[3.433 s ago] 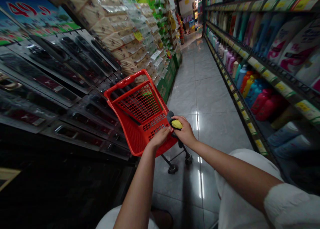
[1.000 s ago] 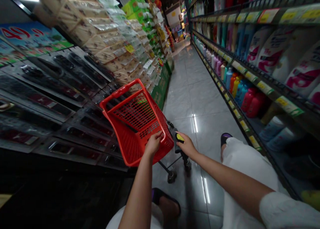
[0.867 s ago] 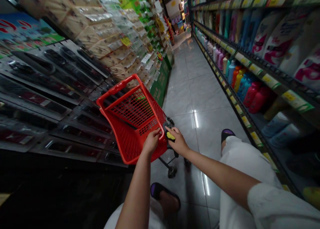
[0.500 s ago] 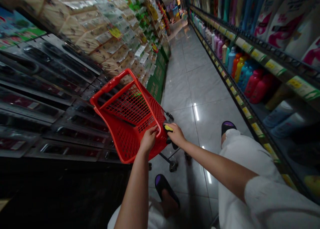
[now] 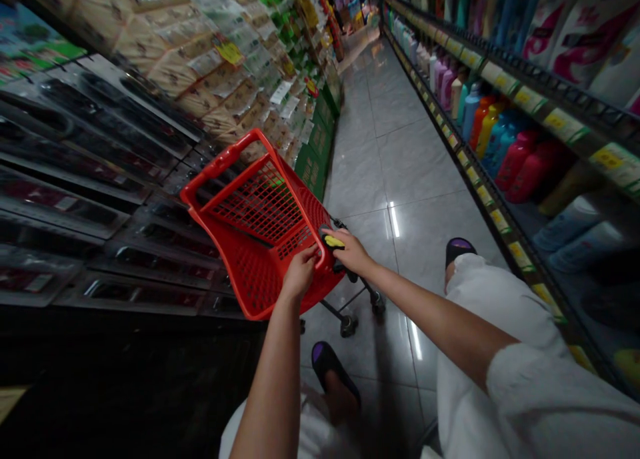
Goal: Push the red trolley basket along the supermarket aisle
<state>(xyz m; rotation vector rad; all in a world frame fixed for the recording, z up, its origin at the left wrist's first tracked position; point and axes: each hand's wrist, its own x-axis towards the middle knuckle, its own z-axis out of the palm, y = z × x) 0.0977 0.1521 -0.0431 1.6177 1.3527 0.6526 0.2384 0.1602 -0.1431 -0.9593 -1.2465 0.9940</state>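
Note:
A red plastic shopping cart (image 5: 260, 205) stands tilted in my view, with its basket showing no goods. My left hand (image 5: 299, 273) reaches over the basket, fingers closed at the rim's near right corner; the fingertips are partly hidden. On the outer side of that corner, my right hand (image 5: 353, 251) is closed around a small black-and-yellow object (image 5: 333, 241) and presses it against the cart's rim. Its exact kind does not show. Below the basket, dark legs and a caster (image 5: 349, 325) rest on the floor.
Packaged goods (image 5: 200, 65) are stacked along the left, above boxed dark utensils (image 5: 125, 232). Shelves of colourful bottles (image 5: 493, 129) line the right side. A grey tiled aisle (image 5: 370, 119) runs ahead between them. My feet in dark slippers (image 5: 333, 372) straddle the floor behind the cart.
My right hand and the black-and-yellow object have shifted slightly left and up along the rim. My left hand stays at the rim. The whole view has turned a little.

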